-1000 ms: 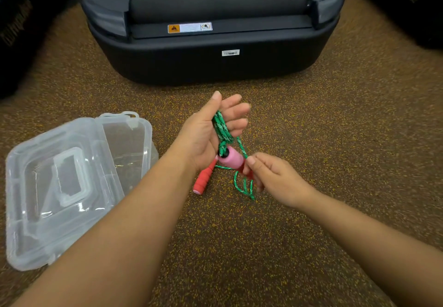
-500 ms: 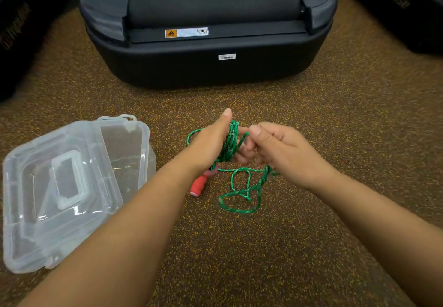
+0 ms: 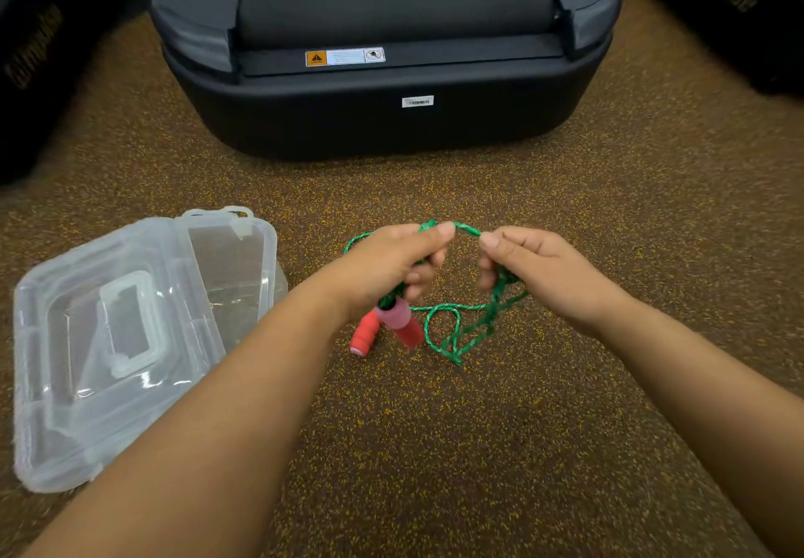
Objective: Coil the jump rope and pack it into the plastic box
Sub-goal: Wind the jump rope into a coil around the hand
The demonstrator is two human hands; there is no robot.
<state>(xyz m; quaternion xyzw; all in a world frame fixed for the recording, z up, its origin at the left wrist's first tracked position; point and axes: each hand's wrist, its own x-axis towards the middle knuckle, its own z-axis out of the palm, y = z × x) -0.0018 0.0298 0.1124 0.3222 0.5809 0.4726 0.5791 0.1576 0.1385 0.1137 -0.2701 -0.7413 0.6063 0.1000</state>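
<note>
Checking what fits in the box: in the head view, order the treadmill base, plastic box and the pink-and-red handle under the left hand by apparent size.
1. Treadmill base
2. Plastic box, though it lies nearer the camera
3. Handle, clearly smallest

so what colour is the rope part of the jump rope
Green with darker flecks, a braided rope, clearest in the head view.

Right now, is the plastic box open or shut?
Open. The plastic box lies on the floor with its clear lid swung out to the left, and no rope is inside it.
</note>
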